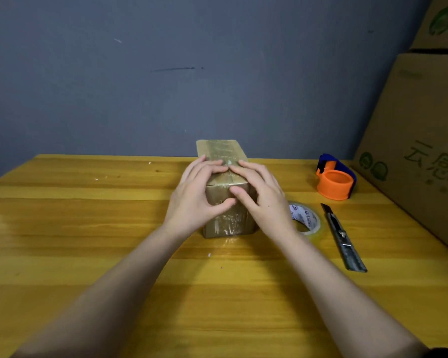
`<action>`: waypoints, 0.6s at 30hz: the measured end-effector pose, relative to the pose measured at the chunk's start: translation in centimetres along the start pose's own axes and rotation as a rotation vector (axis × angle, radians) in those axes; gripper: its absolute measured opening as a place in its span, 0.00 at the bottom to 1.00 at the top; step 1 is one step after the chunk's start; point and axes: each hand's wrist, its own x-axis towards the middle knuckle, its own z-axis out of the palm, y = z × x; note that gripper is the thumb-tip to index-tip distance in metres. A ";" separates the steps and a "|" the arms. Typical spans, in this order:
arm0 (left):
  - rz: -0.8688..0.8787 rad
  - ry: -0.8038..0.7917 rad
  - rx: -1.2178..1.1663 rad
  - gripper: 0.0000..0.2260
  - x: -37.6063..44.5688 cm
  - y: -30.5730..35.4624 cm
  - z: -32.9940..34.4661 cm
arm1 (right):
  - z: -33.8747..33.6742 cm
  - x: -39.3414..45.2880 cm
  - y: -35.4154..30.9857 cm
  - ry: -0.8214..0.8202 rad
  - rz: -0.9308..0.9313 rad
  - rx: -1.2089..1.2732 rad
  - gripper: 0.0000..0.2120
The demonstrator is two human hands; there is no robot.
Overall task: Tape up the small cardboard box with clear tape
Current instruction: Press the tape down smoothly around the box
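A small cardboard box [224,151] stands on the wooden table [88,228], its top and near end shiny with clear tape. My left hand [197,197] rests on its left near corner, fingers on top and thumb on the near end. My right hand [261,192] mirrors it on the right, its thumb pressing the near end too. Both hands lie flat against the box and hide much of its front. A roll of clear tape [308,218] lies flat just right of my right wrist.
A utility knife [343,237] lies right of the tape roll, blade end pointing away. An orange and blue tape dispenser [335,180] sits farther back right. Large cardboard boxes [422,140] stand along the table's right edge. A grey wall stands behind.
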 end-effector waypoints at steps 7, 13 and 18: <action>-0.002 -0.015 0.030 0.35 -0.3 0.0 -0.1 | -0.4 -0.4 0.4 -0.035 -0.054 -0.055 0.25; 0.096 -0.147 0.097 0.41 -0.2 -0.9 -1.1 | -1.2 -0.2 0.8 -0.110 -0.128 -0.150 0.31; 0.024 -0.187 -0.100 0.29 0.2 -0.8 -1.9 | -1.8 0.2 1.0 -0.162 -0.123 -0.176 0.32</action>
